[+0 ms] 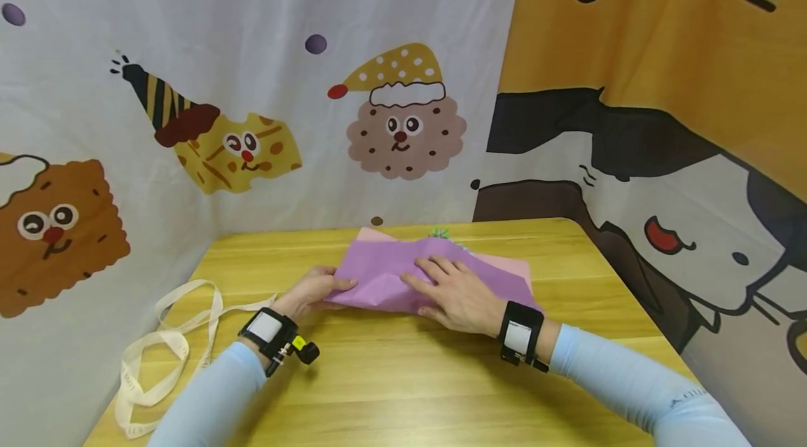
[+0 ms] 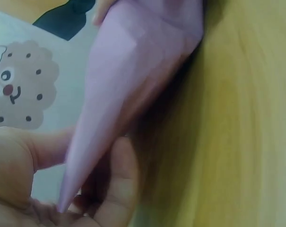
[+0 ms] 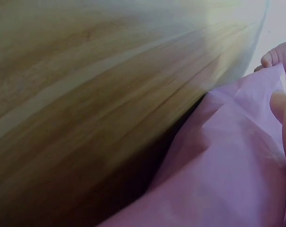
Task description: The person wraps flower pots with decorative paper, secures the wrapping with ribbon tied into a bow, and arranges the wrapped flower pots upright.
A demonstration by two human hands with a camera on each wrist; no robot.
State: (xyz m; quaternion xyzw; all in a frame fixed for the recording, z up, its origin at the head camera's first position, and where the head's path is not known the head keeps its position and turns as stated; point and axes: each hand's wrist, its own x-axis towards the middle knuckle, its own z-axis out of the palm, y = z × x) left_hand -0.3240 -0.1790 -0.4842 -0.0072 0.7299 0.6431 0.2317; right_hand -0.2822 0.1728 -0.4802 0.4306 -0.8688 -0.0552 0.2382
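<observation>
A sheet of purple wrapping paper, folded along its near edge, lies across the far half of the table. Pink paper shows from beneath it at the back left and right. The left hand holds the purple sheet's left corner between thumb and fingers; in the left wrist view the paper narrows to a point in that hand. On top of the sheet, right of its middle, rests the right hand, fingers spread and fairly straight. Small green leaf-like tips peek over the far edge; whatever they belong to is hidden.
A loosely looped cream ribbon with faint print lies at the table's left side, its end running toward the left wrist. Bare wood spans the table's near part. A printed curtain hangs behind and along the sides.
</observation>
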